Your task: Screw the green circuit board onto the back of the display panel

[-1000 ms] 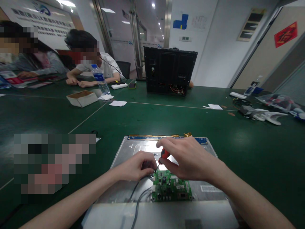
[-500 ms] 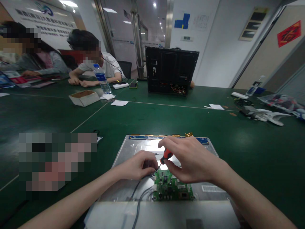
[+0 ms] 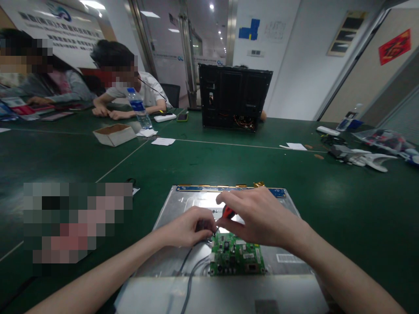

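A silvery display panel (image 3: 176,205) lies flat on the table in front of me, with a green circuit board (image 3: 237,257) near its lower middle. In my right hand (image 3: 258,213) is a red and black screwdriver (image 3: 228,212), its handle between thumb and fingers. The screwdriver points down at the board's upper left corner; its tip is partly hidden by the fingers. My left hand (image 3: 193,226) rests at that same corner, fingers curled and pinched close to the tip. What it pinches, if anything, is hidden. Grey cables (image 3: 190,279) run from the board's left side towards me.
On the green table (image 3: 209,161) stand a black monitor housing (image 3: 234,98), an open box (image 3: 114,135) and a water bottle (image 3: 139,109). Two people sit at the far left. White and grey parts (image 3: 360,157) and a plastic bag (image 3: 386,141) lie at right.
My right thumb and fingers have closed in around the screwdriver, and the thumb has shifted up and left. My left hand stays in place.
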Tool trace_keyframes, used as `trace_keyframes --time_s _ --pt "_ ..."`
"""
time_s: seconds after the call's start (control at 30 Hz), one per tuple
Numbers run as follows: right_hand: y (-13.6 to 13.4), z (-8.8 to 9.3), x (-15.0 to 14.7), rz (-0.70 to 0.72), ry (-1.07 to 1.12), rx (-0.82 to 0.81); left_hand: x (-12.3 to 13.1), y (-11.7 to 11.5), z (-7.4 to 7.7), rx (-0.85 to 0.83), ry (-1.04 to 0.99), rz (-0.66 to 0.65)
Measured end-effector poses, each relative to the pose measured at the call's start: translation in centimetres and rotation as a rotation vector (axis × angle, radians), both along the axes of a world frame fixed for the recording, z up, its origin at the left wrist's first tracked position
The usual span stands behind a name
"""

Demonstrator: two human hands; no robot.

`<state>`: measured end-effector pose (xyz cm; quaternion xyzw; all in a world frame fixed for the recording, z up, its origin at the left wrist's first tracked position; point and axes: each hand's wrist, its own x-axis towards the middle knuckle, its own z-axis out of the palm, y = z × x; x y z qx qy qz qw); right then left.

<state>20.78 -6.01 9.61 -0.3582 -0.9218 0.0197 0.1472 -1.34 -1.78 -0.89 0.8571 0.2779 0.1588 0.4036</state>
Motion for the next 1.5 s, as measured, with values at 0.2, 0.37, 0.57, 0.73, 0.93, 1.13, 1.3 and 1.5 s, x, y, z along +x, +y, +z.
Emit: trace_keyframes --time_s 0.2,0.37,0.57,0.73,0.93,1.13,1.3,1.5 --pt "-0.30 0.56 0.12 0.034 0.012 -0.048 -0.02 0.00 -0.13 -0.020 -0.014 -0.012" --pt "-0.12 0.29 -0.06 -0.011 0.009 -0.027 -0.02 -0.04 -0.06 0.015 -0.002 -0.008" --pt "-0.17 0.70 0.19 0.013 -0.011 -0.062 -0.01 -0.06 0.12 0.008 0.012 -0.007" --pt "-0.17 0.71 0.27 0.003 -0.001 -0.059 0.01 -0.17 0.15 -0.011 0.011 0.003" --pt "0.03 0.33 0.13 -0.012 -0.010 -0.058 0.03 0.02 0.11 0.027 0.020 -0.014" --pt "-0.16 1.06 0.55 0.064 -0.001 -0.114 0.08 -0.04 0.21 0.010 -0.001 -0.031" --pt "-0.03 0.49 0.30 -0.001 -0.006 -0.066 0.03 0.06 0.06 0.012 -0.017 -0.032" --pt "-0.04 0.77 0.33 0.025 -0.010 -0.072 -0.01 0.19 0.00 0.011 -0.014 -0.039"
